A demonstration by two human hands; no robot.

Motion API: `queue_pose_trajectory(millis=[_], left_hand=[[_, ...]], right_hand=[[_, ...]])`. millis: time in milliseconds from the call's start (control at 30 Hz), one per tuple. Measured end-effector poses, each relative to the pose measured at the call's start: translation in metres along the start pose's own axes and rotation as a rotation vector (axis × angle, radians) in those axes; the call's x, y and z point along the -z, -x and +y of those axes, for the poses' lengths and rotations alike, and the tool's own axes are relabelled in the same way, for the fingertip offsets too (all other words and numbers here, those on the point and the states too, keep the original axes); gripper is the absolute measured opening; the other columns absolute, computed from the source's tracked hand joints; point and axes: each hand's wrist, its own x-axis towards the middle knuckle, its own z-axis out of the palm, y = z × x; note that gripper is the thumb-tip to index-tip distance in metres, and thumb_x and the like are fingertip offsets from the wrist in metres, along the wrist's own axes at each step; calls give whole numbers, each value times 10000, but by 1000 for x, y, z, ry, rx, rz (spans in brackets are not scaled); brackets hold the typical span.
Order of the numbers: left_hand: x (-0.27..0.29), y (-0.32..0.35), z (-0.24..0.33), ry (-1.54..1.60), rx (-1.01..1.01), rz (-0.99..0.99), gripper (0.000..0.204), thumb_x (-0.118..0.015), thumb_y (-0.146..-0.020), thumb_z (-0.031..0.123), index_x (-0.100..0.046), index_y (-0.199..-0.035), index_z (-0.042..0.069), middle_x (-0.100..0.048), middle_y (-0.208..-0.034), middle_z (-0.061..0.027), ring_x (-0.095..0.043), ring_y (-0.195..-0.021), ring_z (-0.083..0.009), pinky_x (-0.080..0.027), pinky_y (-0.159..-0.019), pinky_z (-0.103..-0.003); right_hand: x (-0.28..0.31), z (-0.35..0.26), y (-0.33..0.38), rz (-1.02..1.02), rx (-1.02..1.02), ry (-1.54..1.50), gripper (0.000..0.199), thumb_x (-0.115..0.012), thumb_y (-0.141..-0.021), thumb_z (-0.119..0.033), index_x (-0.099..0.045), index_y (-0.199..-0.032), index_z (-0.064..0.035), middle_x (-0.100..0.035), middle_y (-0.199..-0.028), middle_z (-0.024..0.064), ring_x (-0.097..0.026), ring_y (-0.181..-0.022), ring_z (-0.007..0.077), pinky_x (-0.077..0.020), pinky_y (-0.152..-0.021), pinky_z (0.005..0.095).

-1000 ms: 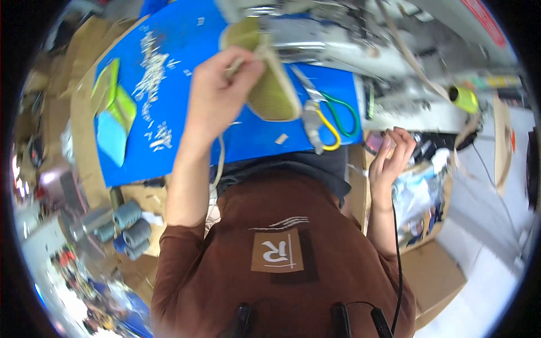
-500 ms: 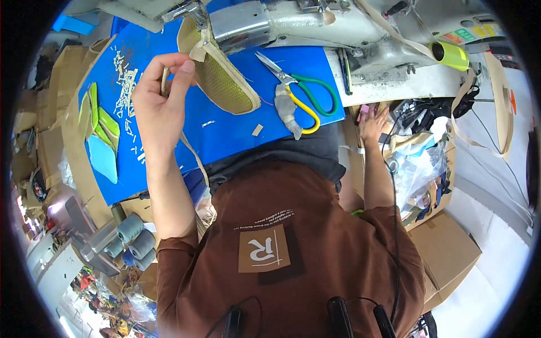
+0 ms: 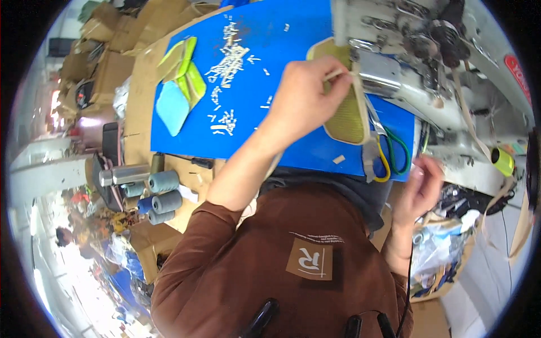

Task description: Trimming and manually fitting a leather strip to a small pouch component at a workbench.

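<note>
Left hand [image 3: 304, 98] raised over the blue work surface [image 3: 265, 135], fingers [image 3: 332, 73] pinched together on a thin pale strip [image 3: 342, 72] at the near-left edge of an olive-yellow padded piece [image 3: 346, 112]. Padded piece lying flat, elongated, pale-bordered, its far end tucked under the head of a grey-white sewing machine [image 3: 417, 62] at far right. Right hand [image 3: 422, 186] low at right, just off the near edge of the blue surface, fingers loosely curled and blurred; cannot tell whether anything is held. The 2 hands well apart.

Scissors [image 3: 389, 152] with 1 yellow and 1 green handle loop resting on the blue surface just right of the padded piece, blades partly hidden beneath it. Scatter of small white offcuts [image 3: 231, 62] at far centre of the blue surface, with a few stray bits nearer. Stack of cut pieces at far left: lime-green shapes [image 3: 186, 70] overlapping a light-blue one [image 3: 172, 110].

Grey-blue thread cones [image 3: 160, 191] lying on their sides on the brown bench left of the blue surface, near a metal cylinder [image 3: 121, 176]. Yellow-green spool [image 3: 502, 160] at right beside the machine. Brown sleeve [image 3: 225, 248] and garment filling the near centre.
</note>
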Motion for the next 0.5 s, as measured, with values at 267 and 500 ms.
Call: queue_pose_trajectory(millis=[267, 500], left_hand=[[-2, -3, -7, 338, 321, -72, 202, -675, -867, 164, -653, -775, -15, -579, -599, -14, -502, -556, -65, -386, -484, -266], [7, 4, 3, 547, 456, -241, 203, -587, -907, 164, -666, -767, 40, -572, -669, 9, -494, -627, -64, -371, -534, -231]], right_hand=[[-97, -45, -84, -273, 106, 268, 414, -634, -884, -106, -521, -1278, -50, -660, -857, 159, -659, -687, 247, -508, -629, 367], [-95, -51, -78, -266, -147, 28, 151, -619, -914, -77, -608, -1051, -15, -651, -762, 132, -641, -619, 197, -492, -547, 315]])
